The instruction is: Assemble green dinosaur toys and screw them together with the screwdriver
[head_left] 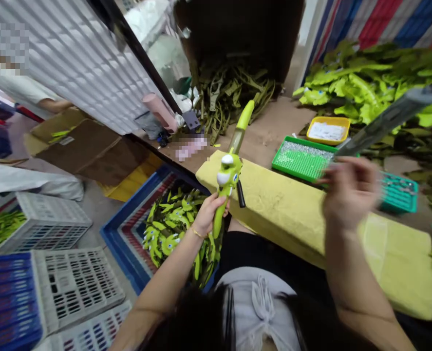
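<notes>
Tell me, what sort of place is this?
Probably a small toy workshop: a green toy, a blue tray heaped with green toy parts, and a green tray of tiny pieces.

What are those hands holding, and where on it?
The left hand grips a green plastic toy around its lower stem, below the head. The right hand is blurred, so its hold cannot be told.

1. The toy (227, 180) is coloured lime green, with white eyes.
2. The pad (274, 209) is pale yellow.
3. The bin (115, 248) is banded blue, red and white.
4. The tarp (394, 24) is striped red, white and blue.
5. The tray (299, 158) is bright green.
</notes>
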{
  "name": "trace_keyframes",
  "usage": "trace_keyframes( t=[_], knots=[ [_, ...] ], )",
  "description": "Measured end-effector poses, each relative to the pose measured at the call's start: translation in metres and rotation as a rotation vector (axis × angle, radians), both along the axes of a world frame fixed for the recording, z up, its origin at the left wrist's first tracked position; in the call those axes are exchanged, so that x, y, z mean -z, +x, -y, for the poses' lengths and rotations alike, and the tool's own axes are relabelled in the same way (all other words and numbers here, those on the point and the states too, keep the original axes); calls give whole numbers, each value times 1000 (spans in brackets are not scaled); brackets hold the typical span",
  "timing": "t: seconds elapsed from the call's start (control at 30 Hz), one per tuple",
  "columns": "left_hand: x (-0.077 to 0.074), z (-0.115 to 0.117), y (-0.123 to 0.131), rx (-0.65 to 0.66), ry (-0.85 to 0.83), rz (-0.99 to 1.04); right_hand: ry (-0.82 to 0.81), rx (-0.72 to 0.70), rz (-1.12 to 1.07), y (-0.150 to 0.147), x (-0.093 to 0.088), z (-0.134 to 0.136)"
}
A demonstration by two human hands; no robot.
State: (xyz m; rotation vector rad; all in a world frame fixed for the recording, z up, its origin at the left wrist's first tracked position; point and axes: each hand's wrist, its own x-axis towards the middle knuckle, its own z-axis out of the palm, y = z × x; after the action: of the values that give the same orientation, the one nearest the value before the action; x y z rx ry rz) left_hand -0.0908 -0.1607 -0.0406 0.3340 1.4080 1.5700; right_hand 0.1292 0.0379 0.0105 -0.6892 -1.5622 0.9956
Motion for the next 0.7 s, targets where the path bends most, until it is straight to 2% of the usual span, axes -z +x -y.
trace_keyframes(
  t=[0.03, 0.1, 0.2, 0.33, 0.53, 0.63, 0.7],
  knots=[
    [2, -7, 1, 21, 0, 10, -93, -93, -6, -27, 5, 24],
    [7, -17, 4, 65, 4, 16, -250, -239, -14, -72, 15, 53],
    [11, -26, 7, 108, 30, -26, -476, -396, -79, -104, 25, 62],
    [14, -31, 9, 118, 46, -67, -532, -400, -163, -109, 28, 60],
    [18, -31, 10, 37, -1, -146, -503, -479, -111, -120, 31, 68],
    [19, -19, 2, 7, -25, -195, -473, -584, 80, -120, 41, 63],
    [20, -8, -8, -16, -45, -231, -404, -535, 340, -118, 53, 60]
  ],
)
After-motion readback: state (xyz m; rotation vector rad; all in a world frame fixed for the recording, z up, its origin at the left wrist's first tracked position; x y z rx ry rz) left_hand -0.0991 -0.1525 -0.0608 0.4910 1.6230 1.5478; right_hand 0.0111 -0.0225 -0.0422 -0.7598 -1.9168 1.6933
